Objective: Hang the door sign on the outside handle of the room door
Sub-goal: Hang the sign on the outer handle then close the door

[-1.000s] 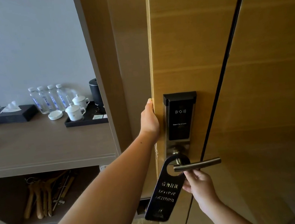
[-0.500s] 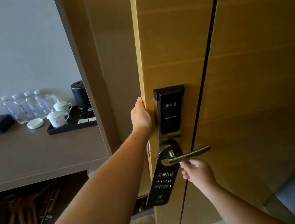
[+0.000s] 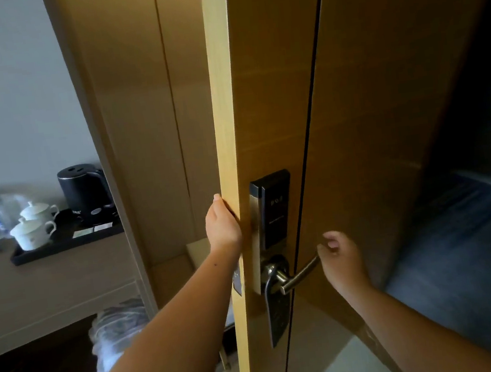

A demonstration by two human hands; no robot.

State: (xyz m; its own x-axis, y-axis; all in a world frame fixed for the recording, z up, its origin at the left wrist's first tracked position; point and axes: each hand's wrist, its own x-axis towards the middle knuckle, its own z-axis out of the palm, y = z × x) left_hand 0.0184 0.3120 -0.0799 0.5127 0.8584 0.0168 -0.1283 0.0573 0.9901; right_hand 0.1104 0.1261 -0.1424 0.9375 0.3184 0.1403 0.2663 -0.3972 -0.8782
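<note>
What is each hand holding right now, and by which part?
The left hand grips the door by its free edge, above the latch. The right hand holds nothing, fingers loose at the handle tip; the door sign hangs free.

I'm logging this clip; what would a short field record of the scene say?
sign: hanging on the handle, against the door
left hand: gripping the door's edge
right hand: at the handle's tip, off the sign; contact unclear
lock: above the handle
shelf: tray, two cups, kettle, bottles
</note>
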